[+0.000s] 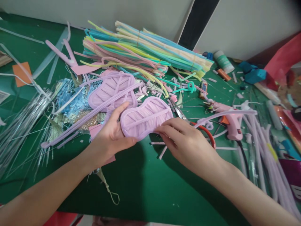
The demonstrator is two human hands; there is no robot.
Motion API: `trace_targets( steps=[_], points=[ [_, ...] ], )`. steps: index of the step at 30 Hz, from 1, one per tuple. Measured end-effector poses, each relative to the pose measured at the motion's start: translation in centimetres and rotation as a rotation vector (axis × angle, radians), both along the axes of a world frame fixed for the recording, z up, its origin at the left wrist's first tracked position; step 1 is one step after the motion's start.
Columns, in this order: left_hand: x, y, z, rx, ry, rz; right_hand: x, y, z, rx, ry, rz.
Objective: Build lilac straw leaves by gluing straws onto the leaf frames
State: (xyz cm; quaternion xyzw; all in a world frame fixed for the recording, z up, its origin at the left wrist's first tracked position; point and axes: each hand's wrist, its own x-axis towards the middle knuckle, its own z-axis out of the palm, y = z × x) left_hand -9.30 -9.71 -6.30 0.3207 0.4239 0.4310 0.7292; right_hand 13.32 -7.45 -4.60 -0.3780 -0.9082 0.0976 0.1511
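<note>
My left hand [113, 135] grips the left end of a lilac wing-shaped piece [145, 117] made of pipe cleaners, thumb on top. My right hand [185, 141] pinches the piece's lower right edge with curled fingers. A second, similar lilac wing piece [110, 91] lies just behind on the green table [141, 182], with long lilac stems running down to the left.
A big bundle of pastel pipe cleaners [145, 50] lies at the back. A pink glue gun [229, 121], red-handled scissors [204, 130] and loose lilac pipe cleaners [261, 147] are to the right. Silver tinsel strands [21, 125] spread at the left. A glue bottle [223, 61] stands far right.
</note>
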Motion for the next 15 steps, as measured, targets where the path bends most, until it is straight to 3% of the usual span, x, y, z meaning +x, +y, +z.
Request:
trace_targets(
  steps=[3,9,15],
  points=[
    [0.1,0.3,0.1,0.013,-0.059,0.053,-0.4,0.2,0.0,-0.019,0.028,-0.014],
    [0.6,0.8,0.8,0.042,-0.163,0.022,-1.0,0.4,-0.4,0.014,0.103,-0.066],
    [0.6,0.4,0.5,0.058,-0.149,-0.008,-1.0,0.3,-1.2,0.016,0.117,-0.078]
  ],
)
